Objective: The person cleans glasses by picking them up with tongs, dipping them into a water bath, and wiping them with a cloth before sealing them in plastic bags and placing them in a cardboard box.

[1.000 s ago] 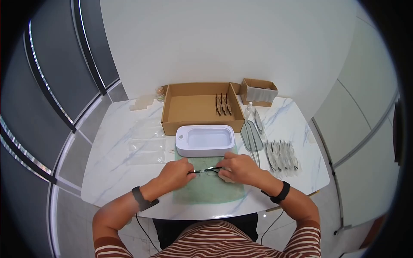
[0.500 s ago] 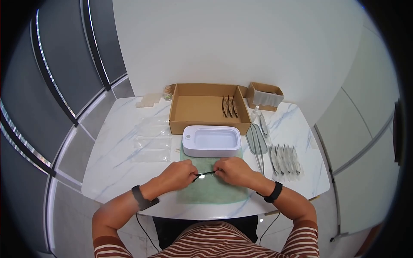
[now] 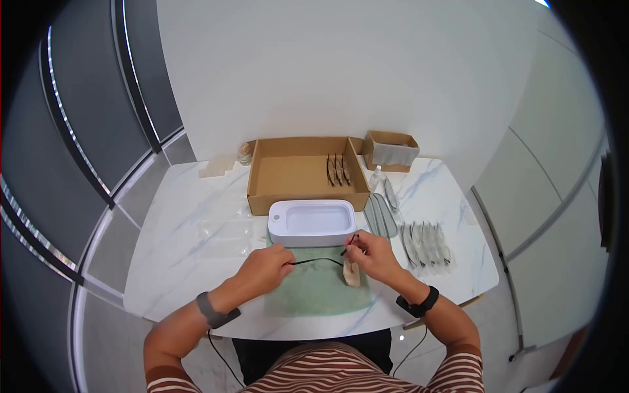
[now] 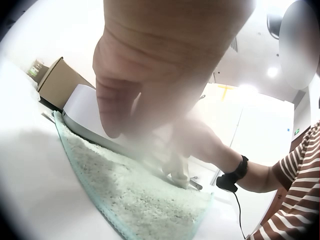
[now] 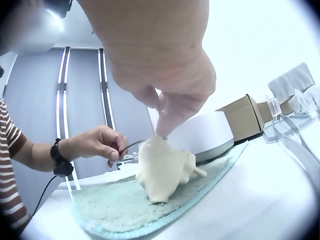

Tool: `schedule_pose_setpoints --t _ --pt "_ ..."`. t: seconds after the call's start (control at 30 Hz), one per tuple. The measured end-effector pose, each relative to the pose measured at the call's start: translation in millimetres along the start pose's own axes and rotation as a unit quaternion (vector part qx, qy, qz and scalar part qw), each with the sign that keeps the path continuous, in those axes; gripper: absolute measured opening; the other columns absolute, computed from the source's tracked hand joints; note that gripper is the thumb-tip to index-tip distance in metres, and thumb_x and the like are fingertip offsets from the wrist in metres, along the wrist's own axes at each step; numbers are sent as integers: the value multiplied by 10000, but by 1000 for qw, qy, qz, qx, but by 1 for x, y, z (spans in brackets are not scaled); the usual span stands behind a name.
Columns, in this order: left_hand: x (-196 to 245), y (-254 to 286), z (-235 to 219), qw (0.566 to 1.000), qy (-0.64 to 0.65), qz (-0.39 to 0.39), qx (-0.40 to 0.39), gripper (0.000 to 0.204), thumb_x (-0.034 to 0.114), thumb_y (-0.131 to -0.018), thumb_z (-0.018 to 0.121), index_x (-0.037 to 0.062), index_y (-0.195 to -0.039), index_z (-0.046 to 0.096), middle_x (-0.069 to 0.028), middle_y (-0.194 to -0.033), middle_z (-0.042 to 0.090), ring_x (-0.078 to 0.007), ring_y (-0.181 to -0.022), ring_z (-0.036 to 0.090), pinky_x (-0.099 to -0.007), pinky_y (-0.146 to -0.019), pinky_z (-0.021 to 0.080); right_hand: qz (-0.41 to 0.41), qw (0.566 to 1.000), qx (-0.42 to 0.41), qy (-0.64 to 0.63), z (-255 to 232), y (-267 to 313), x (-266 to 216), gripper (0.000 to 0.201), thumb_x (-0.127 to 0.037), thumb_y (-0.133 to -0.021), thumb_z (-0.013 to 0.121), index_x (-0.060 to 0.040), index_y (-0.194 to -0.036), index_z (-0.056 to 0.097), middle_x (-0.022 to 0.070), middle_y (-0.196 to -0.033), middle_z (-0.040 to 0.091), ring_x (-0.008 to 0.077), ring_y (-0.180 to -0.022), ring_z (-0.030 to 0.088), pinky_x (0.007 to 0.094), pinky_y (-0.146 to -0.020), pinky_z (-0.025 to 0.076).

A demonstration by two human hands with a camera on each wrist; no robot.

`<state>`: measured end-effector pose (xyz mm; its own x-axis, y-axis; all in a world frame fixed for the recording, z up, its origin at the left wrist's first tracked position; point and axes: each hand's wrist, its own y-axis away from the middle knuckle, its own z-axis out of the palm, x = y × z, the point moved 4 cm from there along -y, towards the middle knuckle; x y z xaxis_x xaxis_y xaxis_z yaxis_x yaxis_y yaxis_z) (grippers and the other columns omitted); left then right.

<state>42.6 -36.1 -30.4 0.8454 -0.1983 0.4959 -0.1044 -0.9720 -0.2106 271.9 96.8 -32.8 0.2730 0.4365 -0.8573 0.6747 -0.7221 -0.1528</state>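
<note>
Over the green cloth (image 3: 314, 295), a pair of dark-framed glasses (image 3: 318, 260) is held between both hands. The left hand (image 3: 265, 268) pinches one end of them; in the right wrist view that left hand (image 5: 102, 144) has thumb and fingertips together on a thin dark part. The right hand (image 3: 377, 257) pinches the other side, a dark temple standing up by its fingers. A cream cloth (image 3: 352, 274) hangs below the right fingers, and in the right wrist view the cream cloth (image 5: 160, 172) hides the part gripped there. The left wrist view is blurred at the fingertips.
A white basin-like device (image 3: 312, 219) stands just beyond the hands, with a cardboard tray (image 3: 288, 173) holding glasses behind it. Bagged glasses (image 3: 426, 245) lie at right beside grey-framed items (image 3: 380, 216). Clear bags (image 3: 226, 237) lie left; a small box (image 3: 392, 154) stands back right.
The hands have moved slightly apart. The right hand has turned, and the cream cloth now hangs in view beneath it, with a temple raised beside its fingers. The head view has shifted a little.
</note>
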Motion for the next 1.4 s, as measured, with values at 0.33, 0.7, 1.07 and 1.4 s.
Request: schedule_pose_setpoints --t 0.33,0.7,1.07,1.4 --pt "4 -3 -26 992 107 -13 69 110 71 -902 713 -5 -968 667 -91 -900 656 -202 -783 667 -327 -704 542 34 997 6 -74 0 -3 5 158 -119 -980 563 4 -1041 640 70 -842 726 148 -775 724 288 -659 558" --pt "32 -38 -50 888 448 -24 99 121 89 -959 696 -7 -1029 671 -25 -893 663 -70 -723 612 -230 -666 528 89 973 37 -209 -19 -9 6 241 -177 -1022 561 -33 -1210 605 66 -946 734 120 -763 685 247 -598 518" --pt "60 -79 -64 929 347 -10 131 166 121 -941 727 -26 -1017 709 -4 -797 685 -48 -671 596 -209 -606 504 -132 959 -64 244 21 40 -10 278 -164 -865 728 -96 -1135 735 117 -991 645 334 -864 671 412 -764 555" --pt "55 -74 -74 937 175 47 298 88 101 -881 725 27 -919 699 -125 -697 658 -244 -573 634 -341 -537 491 -191 947 -42 257 22 28 -30 150 -93 -869 710 -53 -1012 720 98 -850 631 299 -708 652 385 -624 547"
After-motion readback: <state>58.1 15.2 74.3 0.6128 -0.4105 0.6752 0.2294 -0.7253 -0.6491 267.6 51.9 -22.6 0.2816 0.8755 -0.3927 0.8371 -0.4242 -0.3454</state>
